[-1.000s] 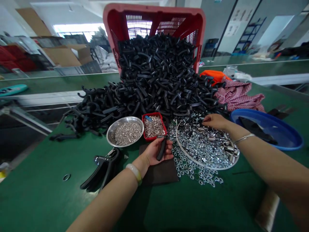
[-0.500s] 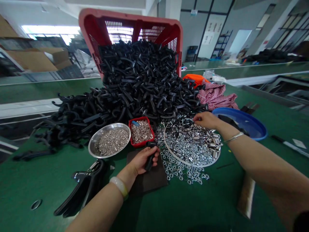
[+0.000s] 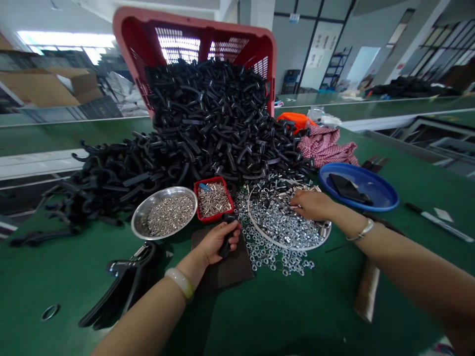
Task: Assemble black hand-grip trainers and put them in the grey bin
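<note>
Fingers [image 3: 234,240] of our left hand [image 3: 215,241] are curled round a black handle piece [image 3: 224,245], just in front of the red box [image 3: 212,218] and over a dark flat plate [image 3: 233,269]. Our right hand [image 3: 312,204] is to the right of the red box, lowered onto a round tray [image 3: 297,248] heaped with nuts and springs. Its fingertips are bunched at a metal coil, but we cannot tell whether they grip it or only touch it.

The red box itself holds slim metal pins and a blue piece [image 3: 204,187]. Just left of it we have a steel bowl [image 3: 140,217] of small metal parts; loose nuts [image 3: 285,264] lie on the bench [image 3: 278,311] in front and to its right. Behind the red box a pile of black pieces [image 3: 222,133] spreads from the mouth of a red crate [image 3: 193,23]. To the box's left and front we see a sprung hand grip [image 3: 135,277] and, farther from it, a metal ring [image 3: 50,312]. Well to its right lies a blue dish [image 3: 389,200].
</note>
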Tool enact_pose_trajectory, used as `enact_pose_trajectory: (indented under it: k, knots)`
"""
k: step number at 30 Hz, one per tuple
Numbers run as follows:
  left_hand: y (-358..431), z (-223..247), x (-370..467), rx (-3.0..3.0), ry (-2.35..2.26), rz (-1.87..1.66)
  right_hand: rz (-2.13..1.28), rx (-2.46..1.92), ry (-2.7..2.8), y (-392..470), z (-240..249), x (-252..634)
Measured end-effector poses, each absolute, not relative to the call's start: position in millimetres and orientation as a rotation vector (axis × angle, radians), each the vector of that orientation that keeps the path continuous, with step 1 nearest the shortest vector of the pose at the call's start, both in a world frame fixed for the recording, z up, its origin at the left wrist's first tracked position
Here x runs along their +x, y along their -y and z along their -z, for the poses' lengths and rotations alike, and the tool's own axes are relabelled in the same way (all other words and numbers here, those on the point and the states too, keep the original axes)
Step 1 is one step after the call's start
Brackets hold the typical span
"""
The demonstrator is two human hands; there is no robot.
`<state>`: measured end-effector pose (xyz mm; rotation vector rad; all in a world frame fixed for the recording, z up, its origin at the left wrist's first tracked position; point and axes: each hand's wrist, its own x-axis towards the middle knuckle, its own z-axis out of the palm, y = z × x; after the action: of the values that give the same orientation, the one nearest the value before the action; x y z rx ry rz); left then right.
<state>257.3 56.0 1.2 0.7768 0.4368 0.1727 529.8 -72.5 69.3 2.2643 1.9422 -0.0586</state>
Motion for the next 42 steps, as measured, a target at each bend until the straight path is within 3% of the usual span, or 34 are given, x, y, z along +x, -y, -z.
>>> enact_pose_trajectory:
  k: [5,13,20,27,33,42]
  knots:
    - [-46,-6,262,0.98,-0.501,-0.218,0.248,2.64,-2.019,76,-74,545]
    - [-27,-16,310,1.559,-0.76,-0.316,1.238,3.401,-1.59,91,-74,548]
    - [-23,-23,350,2.391,-0.653,-0.31,1.642,3.365,-1.475,99,-57,541]
    - [-17,-31,362,2.628,-0.596,-0.23,2.107,3.347,-1.376,102,-60,532]
    - [-18,-25,366,2.401,-0.696,-0.363,2.075,3.361,-1.5,101,-61,526]
    - [-14,-40,351,1.1,-0.727,-0.358,1.865,3.517,-1.534,80,-51,517]
